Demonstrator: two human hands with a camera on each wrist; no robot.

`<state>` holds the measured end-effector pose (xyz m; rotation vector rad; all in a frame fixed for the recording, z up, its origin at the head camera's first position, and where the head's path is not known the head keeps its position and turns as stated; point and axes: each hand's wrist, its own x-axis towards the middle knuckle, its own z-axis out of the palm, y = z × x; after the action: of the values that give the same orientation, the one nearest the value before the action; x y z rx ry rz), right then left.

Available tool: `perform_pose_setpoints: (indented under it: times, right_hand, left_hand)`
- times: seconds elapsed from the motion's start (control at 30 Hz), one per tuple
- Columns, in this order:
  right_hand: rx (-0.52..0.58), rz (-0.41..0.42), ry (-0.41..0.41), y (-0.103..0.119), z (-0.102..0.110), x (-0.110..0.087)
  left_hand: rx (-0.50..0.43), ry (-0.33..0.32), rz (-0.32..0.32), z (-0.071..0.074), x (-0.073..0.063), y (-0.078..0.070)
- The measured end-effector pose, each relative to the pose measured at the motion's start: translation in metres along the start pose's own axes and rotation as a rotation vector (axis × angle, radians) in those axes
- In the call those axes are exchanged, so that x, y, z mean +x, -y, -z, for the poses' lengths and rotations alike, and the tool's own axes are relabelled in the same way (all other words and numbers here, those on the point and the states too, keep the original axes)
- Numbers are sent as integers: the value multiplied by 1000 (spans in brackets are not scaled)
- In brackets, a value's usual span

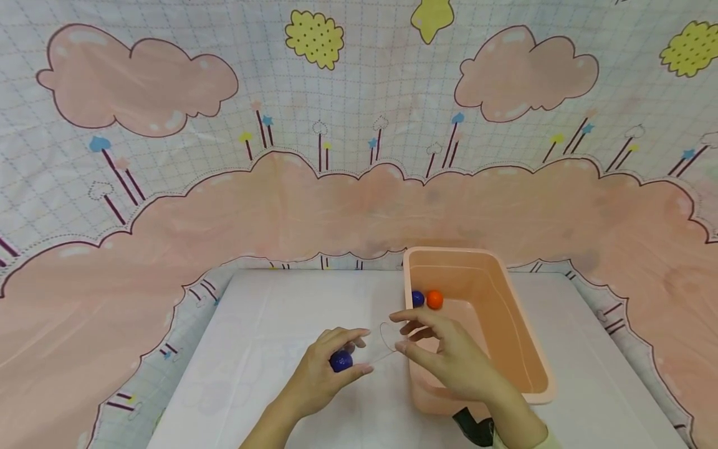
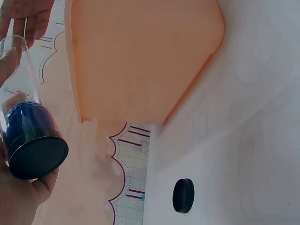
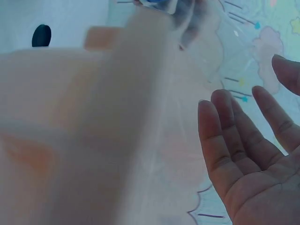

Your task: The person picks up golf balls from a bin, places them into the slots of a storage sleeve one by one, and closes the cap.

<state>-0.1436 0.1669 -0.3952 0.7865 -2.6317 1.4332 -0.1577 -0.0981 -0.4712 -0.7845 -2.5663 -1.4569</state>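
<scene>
My left hand (image 1: 314, 372) holds a clear plastic tube (image 2: 34, 84) with fingers and thumb round its sides. Inside the tube, at the end nearest the palm, sits a dark blue ball (image 1: 341, 360). A black cap (image 2: 38, 158) closes that end, as the left wrist view shows. The tube's other end, a thin clear rim, points toward my right hand (image 1: 451, 352). That hand is empty, its fingers spread and slightly bent right by the rim, over the near left part of the peach bin (image 1: 530, 330).
Another blue ball (image 1: 417, 299) and an orange ball (image 1: 434, 299) lie inside the bin at its far left. On the white table (image 1: 269, 318) is a loose black lid (image 2: 183, 195), seen in the wrist views. A patterned cloth (image 1: 348, 212) hangs behind the table.
</scene>
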Motion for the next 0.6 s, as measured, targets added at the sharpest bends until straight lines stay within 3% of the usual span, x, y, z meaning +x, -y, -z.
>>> perform_pose_setpoints:
  times: [0.2, 0.4, 0.6]
  right_hand:
    - [-17, 22, -4, 13, 14, 0]
    - [-42, 101, 1, 23, 27, 4]
    - [-81, 71, 3, 25, 39, 10]
  left_hand:
    - [-5, 3, 7, 2, 0, -1]
    - [-12, 3, 8, 3, 0, 0]
    - [-7, -11, 8, 4, 0, 2]
